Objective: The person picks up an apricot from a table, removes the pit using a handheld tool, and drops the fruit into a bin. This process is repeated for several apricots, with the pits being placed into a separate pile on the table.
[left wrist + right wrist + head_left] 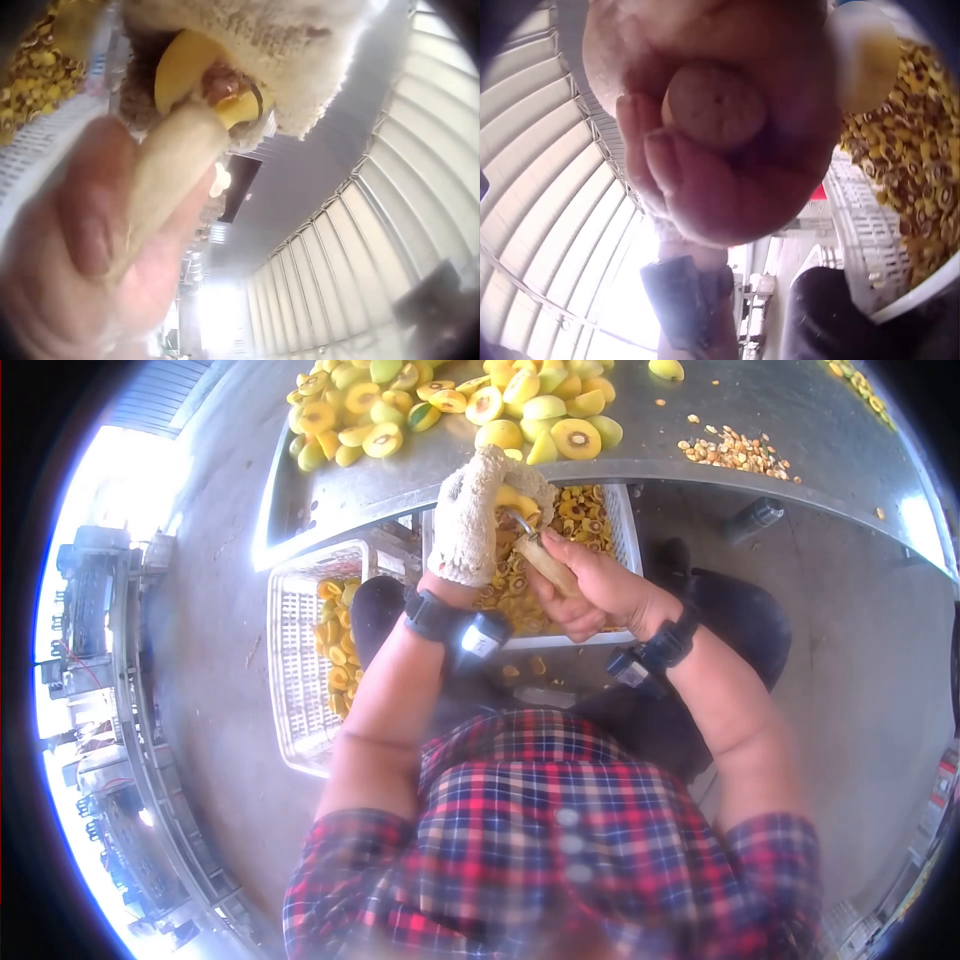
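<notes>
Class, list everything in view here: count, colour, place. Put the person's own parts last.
Halved fruit: one heap, yellow-green, on the table.
Table: one, grey metal, at top.
Pits: one pile, tan, table's right side.
Crate: one, white, below table edge, holding yellow pieces.
Second crate: one, white, left of it, partly filled.
Held fruit: one, yellow, in left hand.
Tool: one, pale wooden handle, in right hand.
Shirt: one, red-blue plaid, bottom.
Left hand: gloved, off-white, grips held fruit.
Right hand: bare, grips tool.
</notes>
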The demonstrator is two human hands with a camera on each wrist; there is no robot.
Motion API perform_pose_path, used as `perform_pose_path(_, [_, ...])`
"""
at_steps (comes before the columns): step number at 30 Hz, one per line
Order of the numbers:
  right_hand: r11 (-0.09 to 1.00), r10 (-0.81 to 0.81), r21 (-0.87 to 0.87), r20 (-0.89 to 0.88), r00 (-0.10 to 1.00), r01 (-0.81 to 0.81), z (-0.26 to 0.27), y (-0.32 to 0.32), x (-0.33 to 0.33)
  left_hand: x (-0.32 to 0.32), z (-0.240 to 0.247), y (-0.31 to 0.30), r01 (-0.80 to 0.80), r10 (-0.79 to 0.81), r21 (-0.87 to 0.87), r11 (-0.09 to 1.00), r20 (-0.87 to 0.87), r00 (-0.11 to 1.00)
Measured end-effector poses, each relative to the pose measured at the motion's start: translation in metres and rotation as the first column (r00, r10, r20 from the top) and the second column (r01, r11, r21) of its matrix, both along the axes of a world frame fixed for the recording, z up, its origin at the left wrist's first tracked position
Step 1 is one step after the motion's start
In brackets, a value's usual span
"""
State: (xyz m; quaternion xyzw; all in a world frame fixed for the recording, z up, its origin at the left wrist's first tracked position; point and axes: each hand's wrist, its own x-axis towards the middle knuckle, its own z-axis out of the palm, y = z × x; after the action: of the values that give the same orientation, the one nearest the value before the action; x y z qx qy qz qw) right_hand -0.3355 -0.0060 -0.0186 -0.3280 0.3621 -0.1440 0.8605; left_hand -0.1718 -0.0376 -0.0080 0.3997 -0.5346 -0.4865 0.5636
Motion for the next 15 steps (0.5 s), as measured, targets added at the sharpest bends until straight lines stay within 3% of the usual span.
perform_pose_path(1, [1.000,0.003,0.012,0.031,1.000,-0.004,-0.002,0.000,0.000,-0.001,-0.002,0.000,0.000,0.000,-0.001,1.000,-0.002,1.000])
perform_pose_path(3, [0.998,-0.022,0.061,0.074,0.997,0.017,-0.001,-0.001,0.000,-0.006,0.005,0.001,-0.043,0.051,0.164,0.986,-0.045,0.998])
perform_pose_path(7, [0.990,-0.041,0.138,0.247,0.968,0.006,-0.007,-0.001,0.001,-0.016,0.001,0.001,-0.108,0.122,0.104,0.989,-0.146,0.982])
perform_pose_path(10, [0.996,-0.080,0.051,0.103,0.991,0.075,-0.004,-0.002,0.004,-0.018,0.011,0.004,-0.136,0.201,0.257,0.957,-0.246,0.948])
perform_pose_path(12, [0.997,-0.079,0.026,0.056,0.995,0.077,-0.003,-0.003,0.004,-0.013,0.002,-0.002,-0.096,0.102,0.126,0.987,-0.047,0.994])
perform_pose_path(15, [0.996,-0.077,-0.040,0.012,0.997,0.077,-0.005,-0.003,0.002,-0.012,-0.002,-0.004,-0.095,0.095,0.039,0.995,0.009,0.995])
